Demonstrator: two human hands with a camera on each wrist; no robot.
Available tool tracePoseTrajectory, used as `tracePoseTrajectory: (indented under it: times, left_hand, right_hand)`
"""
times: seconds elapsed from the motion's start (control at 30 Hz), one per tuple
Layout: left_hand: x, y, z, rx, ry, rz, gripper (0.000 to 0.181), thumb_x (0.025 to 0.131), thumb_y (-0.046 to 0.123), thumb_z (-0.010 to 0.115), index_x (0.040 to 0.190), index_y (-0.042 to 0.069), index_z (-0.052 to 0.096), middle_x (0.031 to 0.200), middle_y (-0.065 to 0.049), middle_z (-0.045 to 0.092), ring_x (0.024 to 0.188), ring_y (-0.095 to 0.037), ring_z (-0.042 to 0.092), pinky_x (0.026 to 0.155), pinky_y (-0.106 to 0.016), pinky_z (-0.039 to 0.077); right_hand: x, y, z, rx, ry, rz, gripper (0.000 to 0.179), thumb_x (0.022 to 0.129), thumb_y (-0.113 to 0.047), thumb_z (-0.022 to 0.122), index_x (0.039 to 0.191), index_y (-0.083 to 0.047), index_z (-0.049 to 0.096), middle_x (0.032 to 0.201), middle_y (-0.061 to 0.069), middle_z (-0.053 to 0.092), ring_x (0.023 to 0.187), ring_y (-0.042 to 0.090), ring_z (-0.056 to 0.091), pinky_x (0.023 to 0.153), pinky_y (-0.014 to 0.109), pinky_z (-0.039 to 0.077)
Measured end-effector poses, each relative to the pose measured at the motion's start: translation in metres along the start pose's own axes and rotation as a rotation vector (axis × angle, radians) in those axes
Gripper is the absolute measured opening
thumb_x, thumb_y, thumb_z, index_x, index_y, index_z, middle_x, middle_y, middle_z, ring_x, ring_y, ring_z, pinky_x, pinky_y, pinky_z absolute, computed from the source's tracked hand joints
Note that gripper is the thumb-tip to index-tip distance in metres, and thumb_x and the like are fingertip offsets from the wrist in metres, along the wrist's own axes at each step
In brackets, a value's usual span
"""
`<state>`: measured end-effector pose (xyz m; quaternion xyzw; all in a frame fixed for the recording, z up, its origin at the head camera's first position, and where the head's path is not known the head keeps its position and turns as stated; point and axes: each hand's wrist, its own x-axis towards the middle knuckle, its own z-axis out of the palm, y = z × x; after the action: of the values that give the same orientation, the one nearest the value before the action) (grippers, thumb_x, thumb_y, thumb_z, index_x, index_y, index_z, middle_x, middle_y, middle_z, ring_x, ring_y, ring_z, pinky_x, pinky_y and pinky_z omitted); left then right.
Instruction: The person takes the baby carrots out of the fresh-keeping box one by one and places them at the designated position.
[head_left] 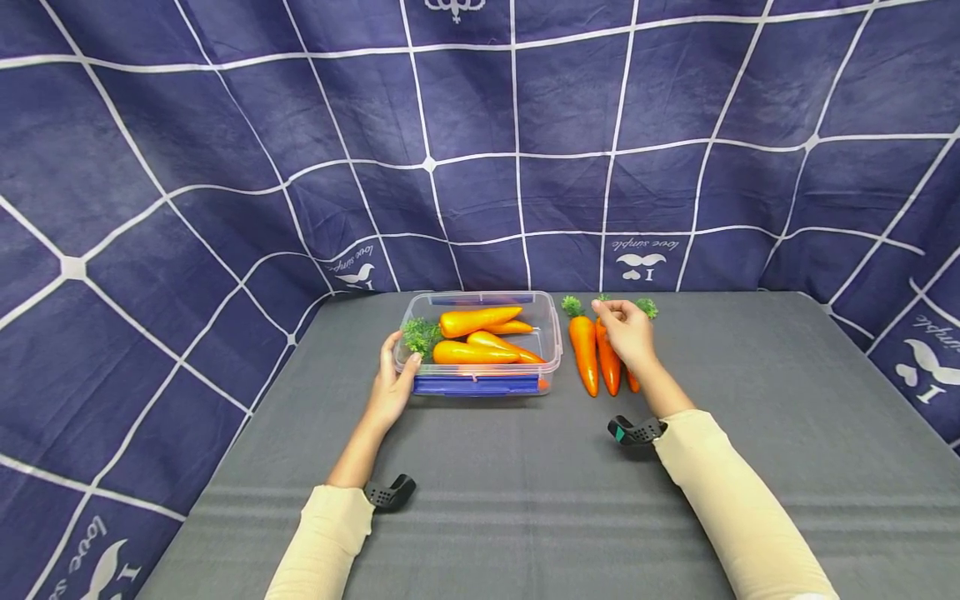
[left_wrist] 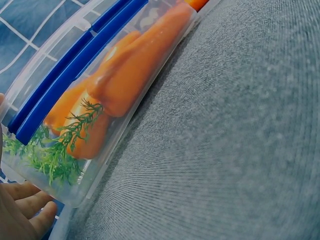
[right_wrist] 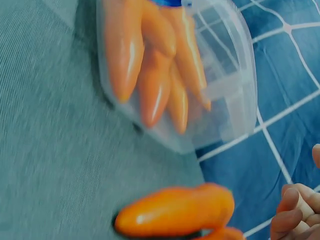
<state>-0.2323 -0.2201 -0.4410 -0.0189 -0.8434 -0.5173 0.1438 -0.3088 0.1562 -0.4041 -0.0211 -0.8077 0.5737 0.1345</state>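
Plainly, the middle loose carrot [head_left: 609, 367] is lying on the grey surface [head_left: 510, 467], its leafy end by the fingertips of my right hand [head_left: 630, 333] and its tip pointing back toward me. I am holding that thumb and those bent fingers close together, but I cannot tell whether they are pinching the stem. Its long axis is running away from me, roughly crosswise to the clear box [head_left: 557, 354], which is standing to its left, past the left loose carrot [head_left: 583, 354]. My right hand is resting far nearer it than my left hand [head_left: 392, 392], which is gripping the box's left end.

Counting, I am seeing three loose carrots, the right loose carrot [head_left: 633, 382] mostly hiding behind my hand. Inside the one box at least four carrots [head_left: 478, 320] are lying, overlapping too much for a firmer count.
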Motion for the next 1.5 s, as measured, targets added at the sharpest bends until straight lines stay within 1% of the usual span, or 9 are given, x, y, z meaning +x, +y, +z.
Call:
tracePoseTrajectory:
  times: [0.2,0.5,0.67,0.77,0.9,1.1,1.17,1.3,1.5]
  left_hand:
    - [0.0,0.0,0.0,-0.005,-0.002,0.006,0.056,0.101,0.03,0.051,0.15,0.019,0.025,0.142,-0.028,0.041,0.124,-0.042,0.044,0.105,-0.056,0.029]
    - [-0.001,0.001,0.0,-0.003,-0.004,0.005,0.056,0.101,0.031,0.05,0.15,0.019,0.025,0.144,-0.028,0.04,0.126,-0.042,0.043,0.105,-0.056,0.029]
    - [0.0,0.0,0.0,-0.005,-0.001,0.01,0.056,0.101,0.03,0.051,0.15,0.018,0.025,0.141,-0.029,0.042,0.124,-0.042,0.044,0.104,-0.056,0.03]
    - [0.0,-0.001,0.001,0.002,0.001,0.016,0.057,0.101,0.03,0.051,0.15,0.018,0.025,0.143,-0.029,0.041,0.125,-0.043,0.043,0.105,-0.056,0.029]
    - [0.001,-0.001,0.001,0.016,0.008,0.02,0.057,0.101,0.031,0.051,0.15,0.018,0.025,0.144,-0.028,0.039,0.126,-0.044,0.043,0.104,-0.057,0.03]
    - [0.0,0.001,0.002,0.011,0.014,0.012,0.056,0.101,0.031,0.052,0.149,0.018,0.026,0.141,-0.029,0.043,0.124,-0.043,0.045,0.103,-0.056,0.031]
    - [0.0,0.002,0.002,0.004,0.014,0.012,0.056,0.101,0.03,0.052,0.149,0.018,0.026,0.14,-0.029,0.044,0.123,-0.043,0.046,0.103,-0.056,0.031]
    - [-0.002,0.003,0.002,-0.005,0.016,0.018,0.056,0.101,0.029,0.052,0.149,0.017,0.027,0.139,-0.029,0.045,0.122,-0.043,0.047,0.103,-0.056,0.032]
    - [-0.002,0.002,0.0,0.0,0.013,0.026,0.056,0.101,0.029,0.051,0.15,0.016,0.026,0.144,-0.027,0.04,0.125,-0.043,0.044,0.104,-0.056,0.03]
  right_hand:
    - [0.001,-0.015,0.014,0.071,-0.063,-0.033,0.04,0.095,-0.033,0.064,0.109,0.005,0.064,0.073,-0.003,0.055,0.054,0.005,0.049,0.053,0.017,0.041]
    - [0.0,-0.035,0.033,0.041,-0.122,-0.121,0.038,0.095,-0.032,0.065,0.106,0.004,0.065,0.073,0.0,0.058,0.056,0.01,0.052,0.052,0.019,0.04]
    - [0.004,-0.046,0.046,0.053,-0.183,-0.162,0.034,0.095,-0.027,0.065,0.106,0.004,0.065,0.073,0.003,0.058,0.053,0.009,0.051,0.053,0.021,0.045]
    - [0.008,-0.054,0.053,0.011,-0.217,-0.181,0.035,0.095,-0.029,0.064,0.109,0.003,0.064,0.075,0.006,0.06,0.054,0.01,0.052,0.052,0.022,0.045]
    - [0.014,-0.063,0.062,-0.041,-0.27,-0.183,0.038,0.096,-0.033,0.063,0.112,0.001,0.064,0.08,0.013,0.063,0.056,0.016,0.055,0.048,0.023,0.043]
    - [0.018,-0.071,0.075,-0.052,-0.343,-0.164,0.04,0.096,-0.036,0.062,0.114,0.0,0.063,0.09,0.024,0.064,0.055,0.015,0.054,0.05,0.023,0.044]
    - [0.018,-0.072,0.08,-0.043,-0.366,-0.158,0.039,0.096,-0.035,0.062,0.113,0.0,0.062,0.093,0.027,0.063,0.059,0.021,0.057,0.051,0.024,0.044]
    - [0.018,-0.071,0.09,-0.051,-0.403,-0.166,0.036,0.097,-0.032,0.061,0.111,0.0,0.063,0.09,0.021,0.063,0.069,0.033,0.061,0.053,0.024,0.045]
    - [0.019,-0.073,0.106,-0.197,-0.443,-0.214,0.031,0.097,-0.029,0.06,0.111,-0.003,0.064,0.086,0.01,0.064,0.071,0.02,0.058,0.063,0.029,0.045]
